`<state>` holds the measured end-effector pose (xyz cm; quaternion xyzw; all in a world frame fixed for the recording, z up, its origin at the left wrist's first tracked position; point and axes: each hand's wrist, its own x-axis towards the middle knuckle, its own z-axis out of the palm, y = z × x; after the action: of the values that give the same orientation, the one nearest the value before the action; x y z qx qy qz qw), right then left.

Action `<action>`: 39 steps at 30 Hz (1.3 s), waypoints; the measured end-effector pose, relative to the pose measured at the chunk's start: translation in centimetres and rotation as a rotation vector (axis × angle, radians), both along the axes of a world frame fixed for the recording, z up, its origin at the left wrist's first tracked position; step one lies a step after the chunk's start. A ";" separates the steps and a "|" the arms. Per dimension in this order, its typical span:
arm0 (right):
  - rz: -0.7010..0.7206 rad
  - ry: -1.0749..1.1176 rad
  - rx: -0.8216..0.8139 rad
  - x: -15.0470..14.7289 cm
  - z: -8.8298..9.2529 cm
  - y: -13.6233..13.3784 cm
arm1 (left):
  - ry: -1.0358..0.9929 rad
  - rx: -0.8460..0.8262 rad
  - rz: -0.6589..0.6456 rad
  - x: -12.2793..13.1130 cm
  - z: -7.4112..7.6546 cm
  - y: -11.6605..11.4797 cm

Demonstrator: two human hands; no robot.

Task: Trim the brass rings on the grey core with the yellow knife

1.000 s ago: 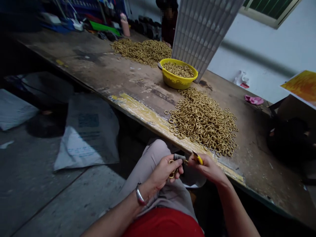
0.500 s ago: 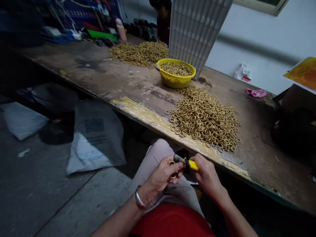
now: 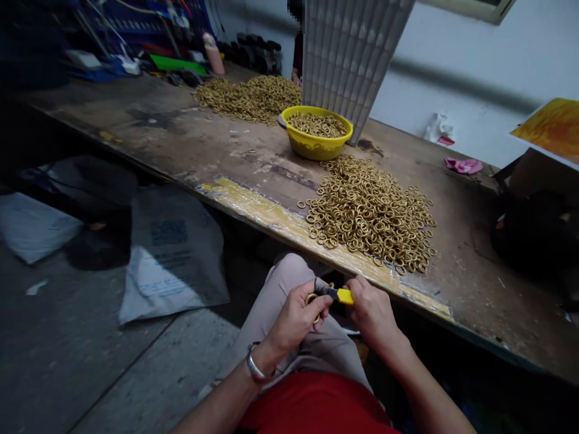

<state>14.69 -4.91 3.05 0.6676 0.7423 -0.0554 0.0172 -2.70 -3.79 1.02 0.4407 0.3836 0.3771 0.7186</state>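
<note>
Over my lap, just below the bench's front edge, my left hand (image 3: pixel 296 316) pinches a brass ring (image 3: pixel 312 299) between thumb and fingers. My right hand (image 3: pixel 371 310) grips a yellow-handled knife (image 3: pixel 339 295) whose blade tip rests against that ring. A large heap of brass rings (image 3: pixel 368 214) lies on the wooden bench (image 3: pixel 190 138) right in front of my hands. Behind the heap stands a yellow bowl (image 3: pixel 312 144) filled with more rings.
A second heap of rings (image 3: pixel 248 96) lies farther back, beside a tall white ribbed panel (image 3: pixel 353 54) and a person partly hidden behind it. Tools and a pink bottle (image 3: pixel 210 45) crowd the far end. Sacks (image 3: pixel 172 253) lie on the floor to the left; a dark bag (image 3: pixel 534 235) sits right.
The view has shifted slightly. My hands stay together on the ring and knife, with the knife handle turned a little lower toward my left fingers.
</note>
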 end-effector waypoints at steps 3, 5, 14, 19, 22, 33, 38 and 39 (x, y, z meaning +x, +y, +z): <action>-0.158 -0.137 -0.009 1.5 0.0 2.1 | -0.018 -0.013 -0.091 -0.6 0.8 -0.4; -0.200 -0.149 0.047 2.7 -0.1 3.7 | -0.083 -0.105 -0.168 -0.7 0.7 -0.6; -0.053 -0.219 0.092 2.8 -1.3 8.6 | -0.312 -0.410 0.003 0.4 -3.3 0.4; -0.065 -0.070 0.144 3.5 -1.4 8.7 | -0.398 -0.482 -0.024 0.3 -3.0 1.2; -0.096 0.408 0.195 3.4 -0.9 7.4 | -0.366 -0.445 0.007 0.6 -2.8 1.6; -0.465 1.653 -0.570 -0.2 -2.9 2.6 | 0.158 0.025 0.226 1.0 -3.1 0.2; -0.533 1.756 -0.685 -0.5 -3.0 1.9 | 0.258 0.149 0.252 0.8 -3.0 -0.2; -0.537 1.755 -0.692 -0.5 -2.9 1.8 | 0.273 0.169 0.256 0.8 -2.8 -0.2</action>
<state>14.15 -3.12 0.15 0.4939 0.2577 -0.7487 -0.3593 -1.89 -3.98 -1.82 0.4940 0.4976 0.4329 0.5665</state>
